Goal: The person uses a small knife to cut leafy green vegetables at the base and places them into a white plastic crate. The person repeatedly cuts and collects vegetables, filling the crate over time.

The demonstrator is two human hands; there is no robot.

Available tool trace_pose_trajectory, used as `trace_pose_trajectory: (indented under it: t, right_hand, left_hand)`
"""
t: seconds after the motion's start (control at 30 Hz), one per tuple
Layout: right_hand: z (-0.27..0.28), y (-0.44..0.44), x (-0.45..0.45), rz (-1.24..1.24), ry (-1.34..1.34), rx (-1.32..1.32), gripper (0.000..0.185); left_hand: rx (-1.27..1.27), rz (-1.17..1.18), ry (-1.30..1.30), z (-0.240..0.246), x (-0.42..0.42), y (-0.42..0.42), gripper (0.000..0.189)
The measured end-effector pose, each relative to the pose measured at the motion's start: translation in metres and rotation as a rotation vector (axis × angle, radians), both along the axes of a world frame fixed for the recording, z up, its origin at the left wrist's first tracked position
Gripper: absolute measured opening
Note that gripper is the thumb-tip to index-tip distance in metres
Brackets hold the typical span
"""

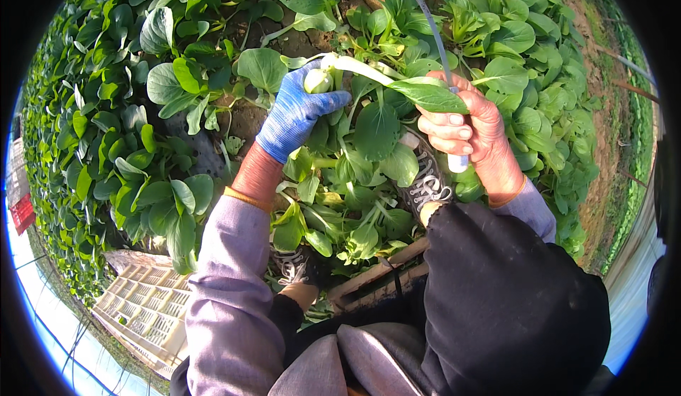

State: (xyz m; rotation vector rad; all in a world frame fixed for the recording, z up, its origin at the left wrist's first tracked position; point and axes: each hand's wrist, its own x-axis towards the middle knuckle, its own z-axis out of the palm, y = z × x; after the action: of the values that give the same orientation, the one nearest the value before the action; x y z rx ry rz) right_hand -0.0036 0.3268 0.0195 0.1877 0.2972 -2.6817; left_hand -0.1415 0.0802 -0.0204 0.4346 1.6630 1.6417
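My left hand (303,106), in a blue knitted glove, grips a leafy green plant by its pale, thick base (318,81). From that base a long whitish stalk runs right to a green leaf (428,95), which lies against the fingers of my right hand (460,117). My bare right hand is closed around the light-coloured handle (457,163) of a knife with a narrow, slightly curved blade (433,29) pointing up and away. Below my hands, loose-looking leafy greens (340,215) lie between my shoes; whether they are cut or rooted I cannot tell.
Dense rows of leafy greens (511,71) grow ahead and to both sides. A cream plastic crate (143,305) stands at the lower left. A wooden frame (383,271) is close by my legs. My laced shoe (423,178) is near the right hand. A soil strip (612,130) runs along the right.
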Motion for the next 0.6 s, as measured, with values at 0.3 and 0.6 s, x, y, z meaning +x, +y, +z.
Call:
trace_pose_trajectory:
  t: [0.3, 0.6]
  right_hand:
    - [0.040, 0.041, -0.024, -0.268, -0.124, 1.651, 0.038]
    - [0.007, -0.032, -0.029, -0.086, 0.159, 1.506, 0.018]
  left_hand:
    - [0.029, 0.040, -0.098, -0.002, 0.002, -0.003, 0.035]
    - [-0.576, -0.512, 0.760, 0.031, 0.023, 0.039, 0.034]
